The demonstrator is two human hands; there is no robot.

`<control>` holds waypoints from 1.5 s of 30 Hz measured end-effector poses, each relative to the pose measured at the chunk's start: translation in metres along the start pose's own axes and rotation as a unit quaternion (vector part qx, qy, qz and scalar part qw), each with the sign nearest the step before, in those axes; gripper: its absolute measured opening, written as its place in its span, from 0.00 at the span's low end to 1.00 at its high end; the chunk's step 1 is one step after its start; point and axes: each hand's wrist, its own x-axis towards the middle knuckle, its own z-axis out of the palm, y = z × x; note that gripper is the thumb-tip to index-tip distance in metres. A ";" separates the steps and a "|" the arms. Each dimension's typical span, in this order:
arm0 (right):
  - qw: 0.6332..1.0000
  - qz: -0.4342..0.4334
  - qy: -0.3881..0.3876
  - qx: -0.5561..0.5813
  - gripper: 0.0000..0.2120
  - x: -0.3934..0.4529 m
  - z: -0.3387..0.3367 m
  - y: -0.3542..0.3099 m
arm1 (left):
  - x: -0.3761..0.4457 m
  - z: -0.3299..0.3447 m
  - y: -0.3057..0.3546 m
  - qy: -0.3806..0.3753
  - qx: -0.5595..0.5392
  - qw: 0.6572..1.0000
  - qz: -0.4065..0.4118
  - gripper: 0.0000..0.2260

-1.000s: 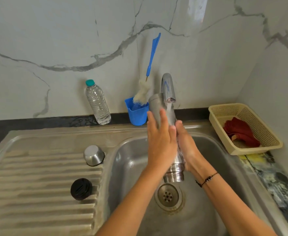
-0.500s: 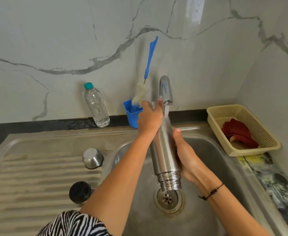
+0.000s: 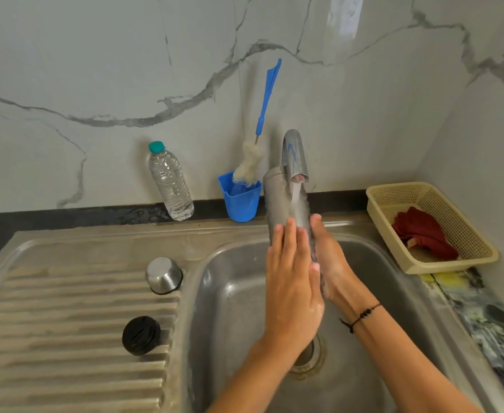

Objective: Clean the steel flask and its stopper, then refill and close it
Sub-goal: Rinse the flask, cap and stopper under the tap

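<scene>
Steel flask [image 3: 283,201] sits over the sink [image 3: 238,293] bowl, inverted, base up under the tap [image 3: 294,156], long axis near vertical with a slight lean. Water stream hits its upper wall on the right side. Lower half is hidden behind the hands, so I can't see the mouth.

Left hand [image 3: 289,287] lies flat on the near face of the flask, fingers straight and together, pressing, not wrapped. Right hand [image 3: 331,263] is on the far right side, fingers extended up the wall; looks like a flat press too, though its palm side is hidden. Flask is effectively sandwiched between two palms, both equally close. Skin looks soapy and wet. My read: exterior rub and rinse in progress. Risk is slip, since smooth wet steel with no curled grip has only palm friction holding it. Next move likely needs one hand to wrap the body before turning it upright.

Black ribbed stopper [image 3: 141,335] lies on the ridged steel drainboard [image 3: 66,338], well left of the hands. Steel cup lid [image 3: 163,275] sits upside down just behind it. Both untouched for now.

Further back on the desk: clear plastic bottle [image 3: 170,183], blue cup [image 3: 240,198] holding a fluffy bottle brush [image 3: 259,126]. Cream mesh basket [image 3: 429,228] with red cloth [image 3: 423,234] to the right.
</scene>
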 end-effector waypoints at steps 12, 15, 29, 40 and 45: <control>0.993 0.066 -0.053 0.083 0.30 -0.023 -0.001 0.012 | 0.111 -0.036 0.003 -0.024 -0.172 0.956 -0.237 0.29; 0.989 0.089 -0.039 0.113 0.32 -0.028 -0.001 0.014 | 0.118 -0.033 -0.003 -0.033 -0.196 0.941 -0.273 0.29; 0.999 0.027 -0.019 0.020 0.25 -0.012 0.007 0.002 | 0.071 -0.023 -0.005 -0.026 -0.081 0.993 -0.085 0.25; 1.000 -0.021 -0.008 -0.022 0.21 -0.011 0.003 0.002 | 0.055 -0.021 0.010 -0.067 0.011 0.993 -0.099 0.24; 0.999 -0.045 -0.001 -0.005 0.20 -0.014 0.000 -0.001 | 0.085 -0.021 0.020 -0.018 -0.042 0.989 -0.143 0.17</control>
